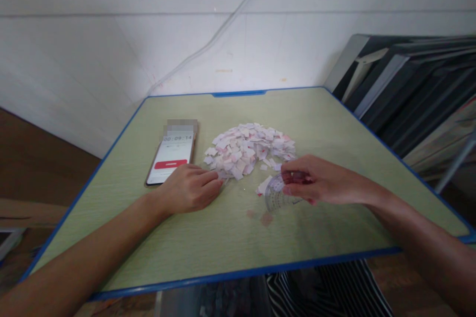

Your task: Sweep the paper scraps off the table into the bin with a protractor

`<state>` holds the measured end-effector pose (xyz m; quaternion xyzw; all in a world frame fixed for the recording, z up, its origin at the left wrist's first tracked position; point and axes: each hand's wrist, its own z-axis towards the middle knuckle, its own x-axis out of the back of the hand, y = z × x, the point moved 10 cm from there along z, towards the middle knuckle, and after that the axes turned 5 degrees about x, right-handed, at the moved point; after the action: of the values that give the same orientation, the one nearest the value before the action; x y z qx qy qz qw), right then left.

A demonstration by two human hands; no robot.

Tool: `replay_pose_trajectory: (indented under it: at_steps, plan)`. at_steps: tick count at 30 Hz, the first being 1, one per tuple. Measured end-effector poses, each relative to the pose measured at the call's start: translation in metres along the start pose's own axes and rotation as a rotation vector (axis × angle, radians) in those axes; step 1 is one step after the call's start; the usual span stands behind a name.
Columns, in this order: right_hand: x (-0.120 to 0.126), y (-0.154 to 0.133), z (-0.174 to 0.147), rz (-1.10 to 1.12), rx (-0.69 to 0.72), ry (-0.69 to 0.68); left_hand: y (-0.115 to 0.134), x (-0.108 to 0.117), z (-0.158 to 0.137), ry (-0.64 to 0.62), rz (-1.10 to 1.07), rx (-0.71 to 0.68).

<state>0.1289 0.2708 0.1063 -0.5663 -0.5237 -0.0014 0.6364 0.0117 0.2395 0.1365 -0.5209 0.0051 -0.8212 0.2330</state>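
Observation:
A heap of small torn paper scraps (245, 146), mostly white with some pink marks, lies on the table. My right hand (308, 181) pinches a clear semicircular protractor (278, 201) just in front of the heap's right side. A few scraps lie loose between heap and protractor, and blurred reddish patches (266, 218) show close below it. Curled on the tabletop, my left hand (193, 188) rests at the heap's near left edge, partly over the lower corner of a phone. Its fingertips are hidden, so whether it holds anything does not show.
The phone (171, 153) lies face up at left, showing a timer. Blue edging borders the pale green table (208, 252). Behind stands a white wall (186, 44) with a cable (223, 27). Dark flat panels (416, 77) lean at right. Striped cloth (323, 290) shows below the table's front edge.

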Motion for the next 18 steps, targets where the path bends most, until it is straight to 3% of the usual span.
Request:
replay_pose_trajectory:
  at_steps: [9,12,15,18]
  plan:
    - [-0.020,-0.028,0.010,0.018,0.180,0.061,-0.001,-0.002,-0.001,-0.019,0.005,0.009]
    - [0.000,-0.026,0.005,0.021,0.208,0.233,0.000,-0.003,-0.002,-0.018,0.001,0.008]
    - [0.024,-0.021,-0.004,-0.154,0.195,0.441,0.000,-0.004,-0.003,-0.019,-0.008,0.012]
    - [0.026,-0.017,-0.004,-0.327,0.162,0.455,-0.001,-0.005,-0.003,-0.021,-0.010,0.013]
